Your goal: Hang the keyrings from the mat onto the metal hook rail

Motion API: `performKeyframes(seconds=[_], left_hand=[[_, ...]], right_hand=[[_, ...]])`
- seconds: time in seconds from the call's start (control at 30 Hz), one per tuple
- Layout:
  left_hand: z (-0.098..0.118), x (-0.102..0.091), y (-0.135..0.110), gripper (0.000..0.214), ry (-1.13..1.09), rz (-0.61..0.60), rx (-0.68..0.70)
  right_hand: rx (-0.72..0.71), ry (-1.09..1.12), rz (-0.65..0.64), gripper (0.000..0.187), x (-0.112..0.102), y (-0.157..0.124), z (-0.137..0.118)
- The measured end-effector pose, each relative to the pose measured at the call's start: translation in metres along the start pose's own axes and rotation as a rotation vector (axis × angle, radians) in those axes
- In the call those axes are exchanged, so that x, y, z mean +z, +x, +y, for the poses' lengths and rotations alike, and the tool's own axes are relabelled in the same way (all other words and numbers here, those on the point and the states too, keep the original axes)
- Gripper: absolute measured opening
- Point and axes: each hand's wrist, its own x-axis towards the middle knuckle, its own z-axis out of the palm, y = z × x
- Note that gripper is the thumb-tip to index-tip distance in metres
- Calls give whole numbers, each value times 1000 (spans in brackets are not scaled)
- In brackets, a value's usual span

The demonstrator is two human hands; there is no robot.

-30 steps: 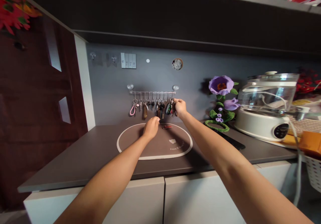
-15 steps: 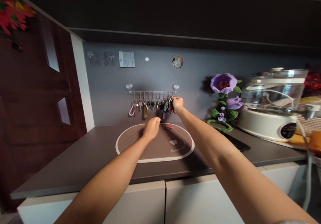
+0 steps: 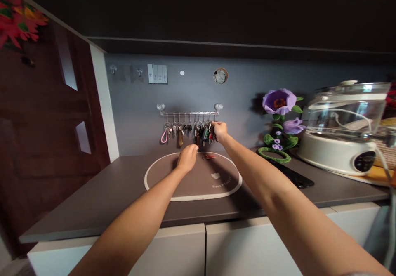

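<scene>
Several bunches of keys (image 3: pixel 180 132) hang by hooks from a clear rail (image 3: pixel 190 113) on the grey wall. At the rail's right end, my right hand (image 3: pixel 220 131) is closed, its fingertips pinching the last bunch of keys, mostly hidden by the hand. Just left of those fingers hang a dark green car key fob (image 3: pixel 206 134) and a small red tag (image 3: pixel 210 136). My left hand (image 3: pixel 187 158) is closed above the oval brown mat (image 3: pixel 198 185), thumb and forefinger together; whatever they hold is hidden. A small red object (image 3: pixel 209 157) lies on the mat.
Purple artificial flowers (image 3: pixel 279 102), a black phone (image 3: pixel 295 176) and a white appliance with a clear top (image 3: pixel 337 152) stand or lie on the counter at right. A dark cabinet (image 3: pixel 198 12) overhangs above. A dark red door (image 3: pixel 52 144) is at left.
My right hand has dropped slightly at the rail's right end, and more of the red tag shows. My left hand stays almost in place. The whole view has shifted a little.
</scene>
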Motion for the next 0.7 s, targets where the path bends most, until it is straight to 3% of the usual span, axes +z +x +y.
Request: performKeyframes(seconds=[0.5, 0.7], left_hand=[[-10, 6, -1, 25, -10, -76, -38], [-9, 5, -2, 21, -41, -105, -24]], right_hand=[[-146, -91, -72, 19, -13, 6, 20], [-314, -245, 39, 30, -23, -16, 19]])
